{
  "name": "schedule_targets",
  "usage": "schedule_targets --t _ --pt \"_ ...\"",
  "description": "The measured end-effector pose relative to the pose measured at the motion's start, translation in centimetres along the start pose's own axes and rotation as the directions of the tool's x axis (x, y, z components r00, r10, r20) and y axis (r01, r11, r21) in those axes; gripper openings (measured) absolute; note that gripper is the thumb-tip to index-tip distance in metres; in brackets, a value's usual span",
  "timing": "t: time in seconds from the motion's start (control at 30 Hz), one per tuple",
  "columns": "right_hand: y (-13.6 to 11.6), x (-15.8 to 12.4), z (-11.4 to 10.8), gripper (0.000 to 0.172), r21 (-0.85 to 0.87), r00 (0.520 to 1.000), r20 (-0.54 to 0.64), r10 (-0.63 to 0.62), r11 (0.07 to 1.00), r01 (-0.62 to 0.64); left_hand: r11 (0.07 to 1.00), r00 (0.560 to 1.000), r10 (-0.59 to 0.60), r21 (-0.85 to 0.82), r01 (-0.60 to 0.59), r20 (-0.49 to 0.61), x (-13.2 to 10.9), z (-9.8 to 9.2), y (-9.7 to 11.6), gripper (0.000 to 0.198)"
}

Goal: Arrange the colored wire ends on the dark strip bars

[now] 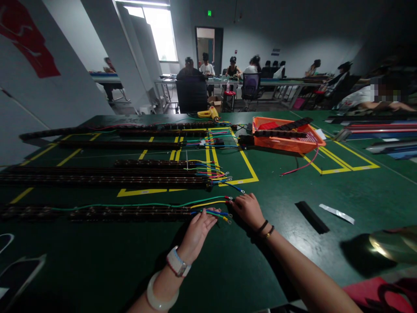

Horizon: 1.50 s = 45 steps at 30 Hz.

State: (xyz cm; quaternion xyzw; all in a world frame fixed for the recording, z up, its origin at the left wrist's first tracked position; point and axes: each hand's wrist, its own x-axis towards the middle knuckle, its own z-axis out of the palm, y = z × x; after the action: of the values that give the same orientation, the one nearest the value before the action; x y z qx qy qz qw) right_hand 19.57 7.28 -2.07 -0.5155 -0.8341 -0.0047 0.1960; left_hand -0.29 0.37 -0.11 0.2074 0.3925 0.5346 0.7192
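A long black cable bundle (130, 214) lies across the near part of the table, its coloured wires ending in ring terminals at the right. My left hand (199, 230) is around the blue, green and yellow wires where they leave the bundle, thumb above and fingers underneath. Their ring terminals (229, 219) stick out past my fingertips. My right hand (249, 211) is closed at the tip of a yellow wire (208, 202), its fingertips partly hidden. A green wire (192, 201) with a red-sleeved terminal runs just behind it.
More black cable bundles (97, 179) lie behind, near yellow tape outlines. An orange basket (280, 143) and a yellow heat gun (209, 114) are farther back. To the right are a black strip (312, 217), a white strip (337, 214) and a shiny gold object (395, 244). People sit in the background.
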Motion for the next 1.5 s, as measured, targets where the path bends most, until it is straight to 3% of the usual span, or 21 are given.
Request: schedule_targets --t 0.13,0.23,0.33,0.4,0.5,0.6,0.73,0.87,1.03,1.17,1.3,1.5 --pt "-0.1 0.1 0.1 0.04 0.012 1.0 0.016 0.003 1.0 -0.003 1.0 1.0 -0.004 0.0 0.004 -0.003 0.1 -0.1 0.0 0.023" --pt "-0.1 0.0 -0.4 0.041 0.041 0.999 -0.035 -0.008 0.999 0.009 1.0 1.0 -0.002 -0.009 0.002 0.002 0.2 -0.2 -0.1 0.024" --pt "0.0 -0.6 -1.3 0.043 0.098 0.983 -0.139 -0.119 0.986 0.133 1.0 1.0 -0.006 -0.023 0.006 0.009 0.3 -0.3 -0.2 0.023" --pt "0.1 -1.1 -1.8 0.044 0.104 0.936 -0.198 -0.291 0.943 0.315 1.0 1.0 -0.006 -0.03 0.006 0.016 0.3 -0.4 -0.2 0.023" --pt "-0.1 -1.7 -2.2 0.047 0.03 0.82 -0.243 -0.519 0.841 0.541 0.999 1.0 -0.005 -0.036 0.006 0.011 0.4 -0.4 -0.3 0.022" --pt "-0.5 -1.8 -2.3 0.042 -0.03 0.748 -0.219 -0.626 0.771 0.636 0.999 1.0 -0.009 -0.04 0.009 -0.001 0.5 -0.4 -0.2 0.021" --pt "-1.2 -1.7 -2.0 0.029 -0.051 0.719 -0.183 -0.67 0.737 0.674 0.999 1.0 -0.011 -0.041 0.012 0.024 0.3 -0.4 -0.1 0.022" --pt "-1.7 -1.7 -1.8 0.029 -0.031 0.744 -0.221 -0.63 0.767 0.641 0.999 1.0 -0.006 -0.05 0.007 0.022 0.3 -0.3 -0.2 0.023" --pt "-2.2 -1.5 -1.5 0.029 0.076 0.891 -0.27 -0.364 0.915 0.397 0.999 0.999 -0.019 -0.032 0.018 -0.036 0.2 -0.3 -0.3 0.021" --pt "-2.2 -1.0 -1.3 0.03 0.193 0.971 -0.176 -0.161 0.962 0.194 0.998 0.999 -0.048 0.029 0.049 -0.019 0.1 -0.4 -0.2 0.024" --pt "-1.8 -0.8 -0.8 0.032 0.183 0.995 -0.041 -0.088 0.979 0.094 0.997 0.999 -0.035 0.061 0.037 -0.026 0.0 -0.5 -0.4 0.025" --pt "-1.8 -0.8 -0.3 0.033 0.068 0.993 0.037 -0.108 0.992 0.106 0.995 0.997 -0.038 0.087 0.044 -0.065 -0.1 -0.5 -0.5 0.023"
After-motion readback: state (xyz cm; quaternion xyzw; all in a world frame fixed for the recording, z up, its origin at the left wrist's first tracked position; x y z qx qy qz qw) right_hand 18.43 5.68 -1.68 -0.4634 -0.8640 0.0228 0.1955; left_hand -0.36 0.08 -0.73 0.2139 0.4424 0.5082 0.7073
